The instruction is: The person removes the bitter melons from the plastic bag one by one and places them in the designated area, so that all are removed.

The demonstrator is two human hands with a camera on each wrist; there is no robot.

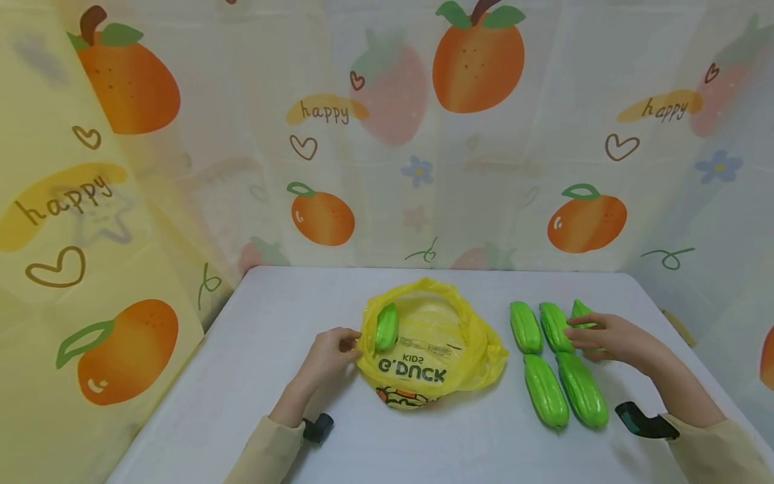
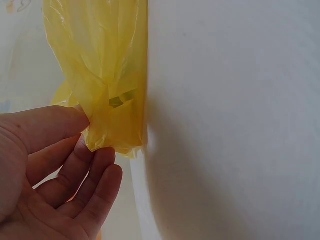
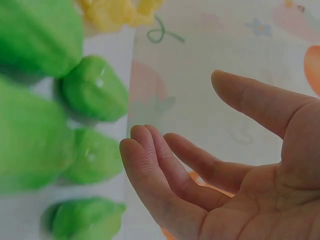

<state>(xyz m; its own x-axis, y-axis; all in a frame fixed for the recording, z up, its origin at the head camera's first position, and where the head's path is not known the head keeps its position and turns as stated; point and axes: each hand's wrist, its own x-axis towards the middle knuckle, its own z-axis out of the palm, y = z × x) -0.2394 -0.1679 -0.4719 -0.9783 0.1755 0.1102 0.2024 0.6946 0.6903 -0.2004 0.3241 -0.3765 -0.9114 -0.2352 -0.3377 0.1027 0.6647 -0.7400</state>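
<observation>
A yellow plastic bag (image 1: 414, 383) with a printed duck lies spread on the table, its mouth open upward. One green toy cucumber (image 1: 387, 327) is inside, near its left side. My left hand (image 1: 330, 356) pinches the bag's left rim between thumb and fingers; the left wrist view shows the gathered plastic (image 2: 112, 120) at the fingertips. To the right, several more shiny green cucumbers (image 1: 544, 392) lie in short columns. Over the far right cucumber (image 1: 580, 309), partly hiding it, hovers my right hand (image 1: 613, 339), thumb and fingers spread apart and holding nothing.
A white-covered table (image 1: 260, 302) carries everything. Behind it hangs a fruit-printed curtain (image 1: 375, 202), with more of the cloth along the left and right sides. Something brownish (image 1: 678, 326) shows beyond the right table edge.
</observation>
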